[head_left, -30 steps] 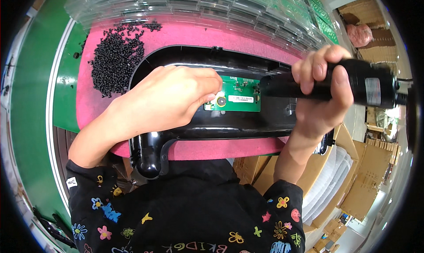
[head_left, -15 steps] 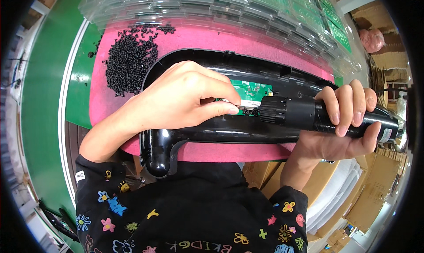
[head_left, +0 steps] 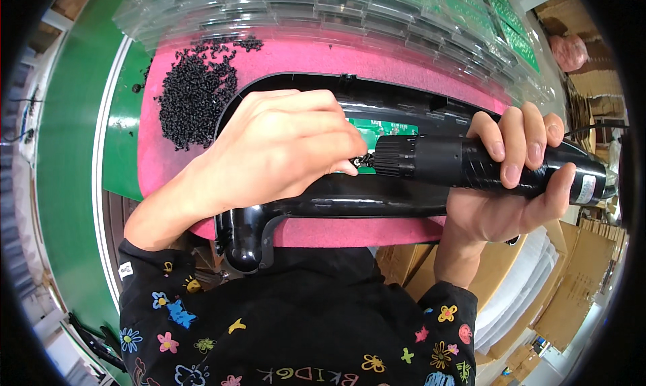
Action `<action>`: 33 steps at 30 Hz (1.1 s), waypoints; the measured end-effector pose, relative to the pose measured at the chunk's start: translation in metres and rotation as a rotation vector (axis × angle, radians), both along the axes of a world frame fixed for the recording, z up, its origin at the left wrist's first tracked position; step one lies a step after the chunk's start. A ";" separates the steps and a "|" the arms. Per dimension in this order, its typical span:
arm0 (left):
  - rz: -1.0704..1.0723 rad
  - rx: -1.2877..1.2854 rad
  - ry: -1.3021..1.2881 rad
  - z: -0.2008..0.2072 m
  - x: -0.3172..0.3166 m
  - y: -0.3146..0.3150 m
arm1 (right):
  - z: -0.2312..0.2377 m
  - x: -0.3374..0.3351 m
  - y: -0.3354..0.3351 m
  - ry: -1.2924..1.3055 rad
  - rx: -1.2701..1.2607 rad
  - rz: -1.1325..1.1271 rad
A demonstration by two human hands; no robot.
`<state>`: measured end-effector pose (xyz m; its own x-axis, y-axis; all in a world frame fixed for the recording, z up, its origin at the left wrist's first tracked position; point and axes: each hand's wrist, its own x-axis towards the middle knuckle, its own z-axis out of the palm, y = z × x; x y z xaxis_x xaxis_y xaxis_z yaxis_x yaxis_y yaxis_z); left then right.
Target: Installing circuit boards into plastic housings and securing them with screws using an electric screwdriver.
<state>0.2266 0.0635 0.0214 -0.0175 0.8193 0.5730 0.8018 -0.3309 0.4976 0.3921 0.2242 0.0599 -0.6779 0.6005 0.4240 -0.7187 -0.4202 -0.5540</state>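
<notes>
A long black plastic housing lies open side up in front of me, with a green circuit board inside it. My right hand is wrapped round a black electric screwdriver, held nearly level and pointing left over the board. My left hand is closed in a pinch over the board, right at the screwdriver's front end. Small black screws show between its fingertips and the driver's collar. The driver's bit is hidden there, and so is much of the board.
A heap of small black screws lies at the left on the pink mat. Stacked clear plastic trays with green boards stand along the far side. A cable trails from the screwdriver's right end. Cardboard boxes are at the lower right.
The screwdriver has moved left, and its front end now meets my left fingertips. My left fingers have curled in further around the small screws.
</notes>
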 end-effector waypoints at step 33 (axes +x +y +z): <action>0.289 -0.004 -0.052 -0.002 -0.007 -0.001 | -0.010 -0.005 -0.002 -0.130 0.268 -0.160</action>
<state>0.2197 0.0620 0.0191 -0.2798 0.7786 0.5617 0.8362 -0.0899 0.5411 0.3867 0.2220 0.0494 -0.6430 0.5824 0.4974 -0.6799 -0.1349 -0.7208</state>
